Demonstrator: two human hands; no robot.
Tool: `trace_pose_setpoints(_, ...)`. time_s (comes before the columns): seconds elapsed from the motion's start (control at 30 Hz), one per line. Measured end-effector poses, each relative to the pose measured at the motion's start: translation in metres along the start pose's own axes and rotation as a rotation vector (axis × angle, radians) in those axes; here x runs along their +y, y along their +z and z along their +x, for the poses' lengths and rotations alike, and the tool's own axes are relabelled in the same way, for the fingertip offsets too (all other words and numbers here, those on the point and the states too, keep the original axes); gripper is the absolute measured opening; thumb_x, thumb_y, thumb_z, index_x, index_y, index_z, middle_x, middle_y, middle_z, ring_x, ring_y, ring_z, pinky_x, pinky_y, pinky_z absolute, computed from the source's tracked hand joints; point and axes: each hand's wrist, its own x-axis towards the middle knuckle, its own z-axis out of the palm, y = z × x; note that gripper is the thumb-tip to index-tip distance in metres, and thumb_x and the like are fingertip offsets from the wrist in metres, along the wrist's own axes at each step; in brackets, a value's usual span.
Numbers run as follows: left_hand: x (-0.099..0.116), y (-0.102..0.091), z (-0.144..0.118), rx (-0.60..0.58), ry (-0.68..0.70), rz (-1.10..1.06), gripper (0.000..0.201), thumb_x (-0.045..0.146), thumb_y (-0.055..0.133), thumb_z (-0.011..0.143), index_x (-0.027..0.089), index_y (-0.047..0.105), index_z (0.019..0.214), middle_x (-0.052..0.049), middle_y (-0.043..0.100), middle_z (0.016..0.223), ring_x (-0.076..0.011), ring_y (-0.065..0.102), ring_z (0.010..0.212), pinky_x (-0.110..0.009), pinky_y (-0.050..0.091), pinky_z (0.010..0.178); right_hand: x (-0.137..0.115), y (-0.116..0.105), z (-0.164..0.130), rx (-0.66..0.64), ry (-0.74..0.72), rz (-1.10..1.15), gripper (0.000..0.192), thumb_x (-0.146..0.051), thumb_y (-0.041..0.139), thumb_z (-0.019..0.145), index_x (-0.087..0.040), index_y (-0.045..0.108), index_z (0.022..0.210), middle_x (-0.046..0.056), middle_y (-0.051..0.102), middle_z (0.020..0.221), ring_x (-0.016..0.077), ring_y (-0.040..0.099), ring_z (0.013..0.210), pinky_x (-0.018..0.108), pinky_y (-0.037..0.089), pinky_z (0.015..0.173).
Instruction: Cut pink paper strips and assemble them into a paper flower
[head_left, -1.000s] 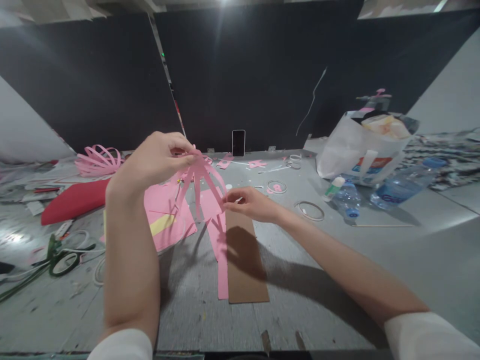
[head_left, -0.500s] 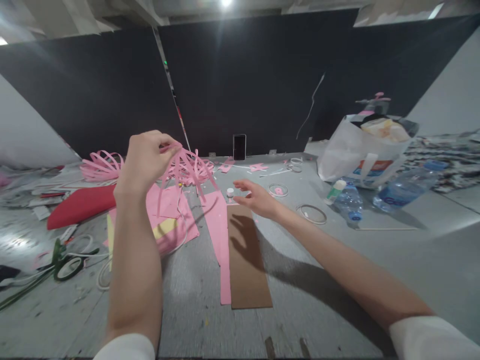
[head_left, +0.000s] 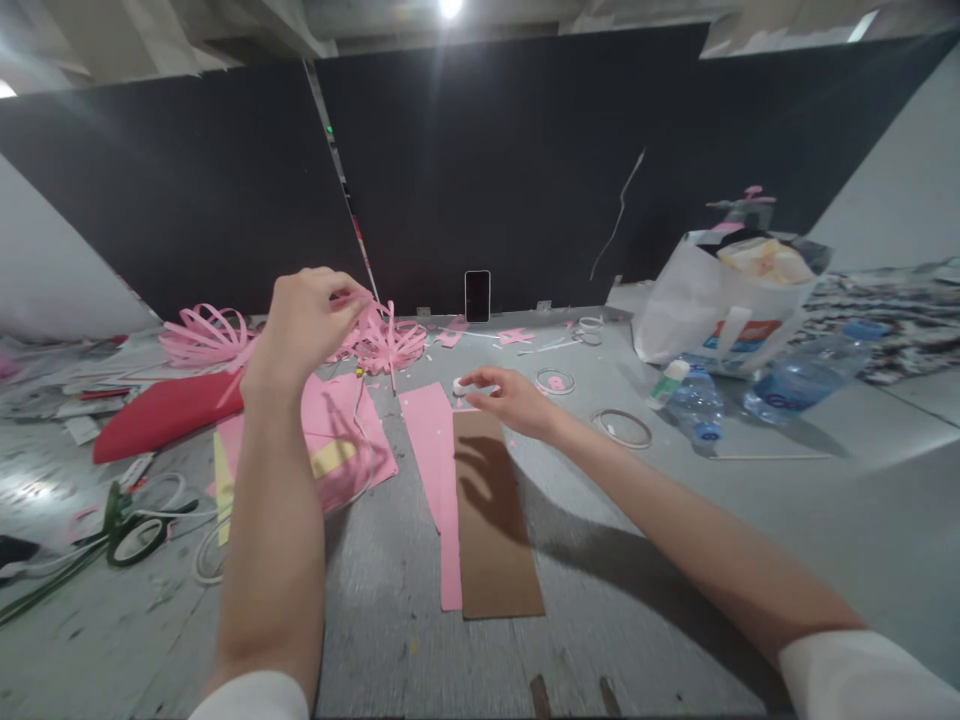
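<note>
Pink strip bundle: a fan of thin pink paper strips (head_left: 379,335) gathered at one end, the loose ends spreading and curling over the far middle of the tabletop (head_left: 637,560), just beyond a pink sheet.
Left hand: the left hand (head_left: 304,320) is raised above the tabletop, its grip pinched together on the gathered end of the strips.
Right hand: the right hand (head_left: 506,398) reaches low over the top edge of the brown card; its thumb and forefinger close on a small white roll (head_left: 460,386); whether the roll is lifted cannot be told.
Brown card: a long brown cardboard strip (head_left: 495,520) lies flat at centre, touching a long pink paper strip (head_left: 439,470) on its left.
Change from a second ago: then the right hand pinched a hanging strip of the bundle; now it has let go and moved to the white roll. The left hand has lifted, and the strips no longer hang straight down but spread toward the tabletop.
Counts: two hands; one brown card; two water bottles (head_left: 694,400) lying at right beside one white bag (head_left: 712,300); one phone (head_left: 477,295) standing at the far wall; a second pink strip fan (head_left: 202,335) at far left; one red sheet (head_left: 161,415).
</note>
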Motion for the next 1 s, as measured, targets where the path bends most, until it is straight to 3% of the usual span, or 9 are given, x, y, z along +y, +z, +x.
trace_pose_setpoints(0.3, -0.011, 0.022, 0.007, 0.04, 0.027, 0.102, 0.017, 0.03, 0.064, 0.093, 0.023, 0.08, 0.091, -0.009, 0.075, 0.103, -0.028, 0.065, 0.102, -0.042, 0.051, 0.1, -0.002, -0.001, -0.001, -0.03, 0.019, 0.044, 0.02, -0.026, 0.062, 0.1, -0.021, 0.08, 0.109, 0.007, 0.081, 0.119, 0.0211, 0.072, 0.107, 0.037, 0.052, 0.098)
trace_pose_setpoints(0.63, -0.028, 0.051, 0.013, 0.271, -0.018, 0.153, 0.02, 0.029, 0.059, 0.101, 0.021, 0.076, 0.095, -0.011, 0.065, 0.095, -0.0358, 0.057, 0.12, -0.05, 0.046, 0.106, -0.01, -0.003, -0.002, -0.04, 0.023, 0.042, 0.022, -0.027, 0.06, 0.1, -0.021, 0.081, 0.102, 0.006, 0.082, 0.11, 0.0208, 0.072, 0.104, 0.036, 0.051, 0.095)
trace_pose_setpoints(0.8, -0.016, 0.077, -0.011, 0.203, 0.066, 0.308, 0.022, 0.024, 0.055, 0.101, 0.018, 0.076, 0.095, -0.015, 0.068, 0.099, -0.0376, 0.058, 0.114, -0.052, 0.047, 0.101, -0.015, -0.017, -0.012, -0.033, 0.003, 0.0, 0.023, -0.031, 0.059, 0.101, -0.023, 0.08, 0.104, 0.006, 0.081, 0.115, 0.0221, 0.072, 0.107, 0.036, 0.051, 0.094)
trace_pose_setpoints(1.0, 0.009, 0.134, -0.092, -0.143, 0.301, 0.423, 0.036, 0.004, 0.043, 0.097, 0.015, 0.077, 0.098, -0.02, 0.071, 0.104, -0.0374, 0.062, 0.109, -0.053, 0.048, 0.1, 0.023, -0.042, -0.047, 0.037, -0.084, -0.219, 0.025, -0.033, 0.055, 0.101, -0.024, 0.078, 0.103, 0.007, 0.079, 0.115, 0.0242, 0.071, 0.105, 0.037, 0.053, 0.087)
